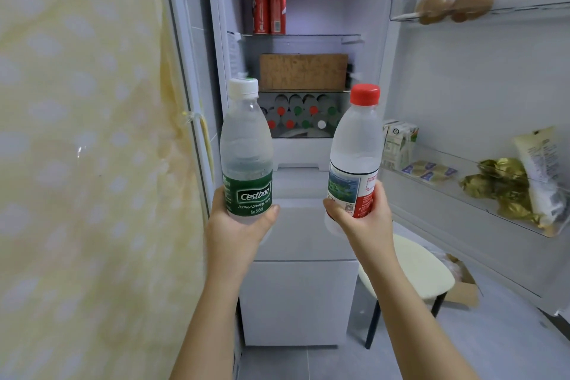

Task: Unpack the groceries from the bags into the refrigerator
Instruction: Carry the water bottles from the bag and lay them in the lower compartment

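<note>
Curling its fingers round smooth clear plastic, left hand [236,227] grips green-labelled bottle [246,145]; right hand [362,219] likewise grips red-capped bottle [354,145].

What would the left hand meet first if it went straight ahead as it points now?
Likely the stacked bottles low in the fridge: the left hand holds its green-label bottle upright before them, with nothing between. Depth is unclear; the drawer front below could come first.
</note>
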